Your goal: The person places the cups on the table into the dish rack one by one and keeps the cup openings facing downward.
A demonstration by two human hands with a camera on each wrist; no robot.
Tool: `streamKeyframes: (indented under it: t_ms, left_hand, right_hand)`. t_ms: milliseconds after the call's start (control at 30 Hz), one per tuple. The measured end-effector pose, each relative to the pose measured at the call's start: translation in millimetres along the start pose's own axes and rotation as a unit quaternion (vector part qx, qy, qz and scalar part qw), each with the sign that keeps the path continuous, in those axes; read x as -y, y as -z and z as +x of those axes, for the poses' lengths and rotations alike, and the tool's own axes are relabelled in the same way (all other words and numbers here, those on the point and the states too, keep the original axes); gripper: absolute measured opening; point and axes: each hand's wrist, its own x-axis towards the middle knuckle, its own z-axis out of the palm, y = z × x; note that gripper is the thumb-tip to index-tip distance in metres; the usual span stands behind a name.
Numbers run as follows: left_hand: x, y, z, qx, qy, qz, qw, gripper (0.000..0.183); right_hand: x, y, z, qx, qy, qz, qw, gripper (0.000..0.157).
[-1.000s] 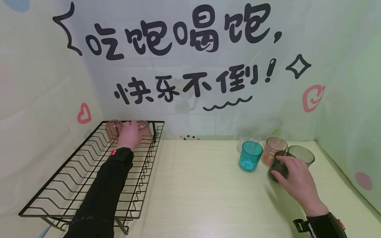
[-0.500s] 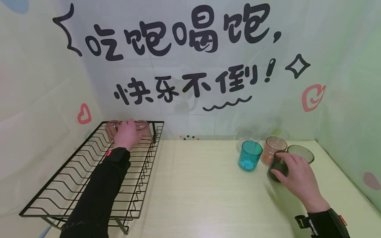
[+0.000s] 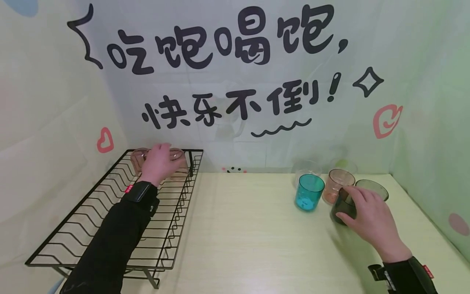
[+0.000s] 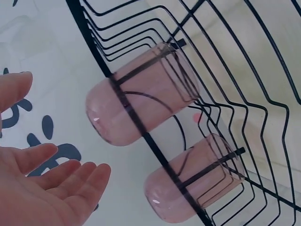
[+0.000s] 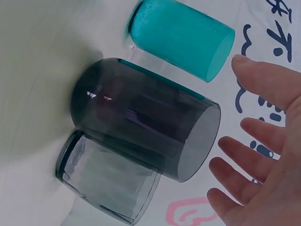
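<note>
Two pink glass cups stand upside down at the far end of the black wire rack, one on the left (image 4: 141, 94) and one on the right (image 4: 193, 181). My left hand (image 3: 158, 166) is over them, overlapping both in the head view. In the left wrist view its fingers are spread and apart from the glass, holding nothing. A dark grey cup (image 5: 136, 117) stands upright on the table at the right. My right hand (image 3: 374, 222) is around its open rim, thumb and fingers parted; the right wrist view shows a gap between fingertips (image 5: 225, 141) and rim.
Close around the dark cup stand a teal cup (image 3: 309, 194), a light brownish-pink cup (image 3: 335, 185) and a clear greyish cup (image 3: 374, 188). Clear glass shows behind the teal one. The wire rack (image 3: 172, 267) fills the left side; a printed cloth wall (image 3: 235, 151) closes the back.
My left hand has shifted slightly and its forearm has swung left, while the pink cups stay put. My right hand moves barely, its wrist a little rightward.
</note>
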Motion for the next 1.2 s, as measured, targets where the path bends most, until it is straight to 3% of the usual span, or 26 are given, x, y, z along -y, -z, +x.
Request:
streamKeyframes:
  t_ms: [467,900,1200]
  left_hand:
    - [-38.4,15.0,-12.5,0.062,-0.055,-0.02,0.9964,0.08]
    - [-78.3,9.9,-32.9,0.095,-0.106,-0.029,0.9894,0.078]
    - [-90.0,0.5,-40.8,0.1,-0.135,-0.018,0.9857,0.08]
  right_hand:
    - [-5.0,6.2,3.3,0.08,-0.033,-0.013,0.996,0.081]
    - [-8.2,3.6,8.6,0.114,-0.033,-0.015,0.993,0.072]
    - [-10.6,-0.7,9.0,0.148,-0.045,-0.013,0.988,0.068]
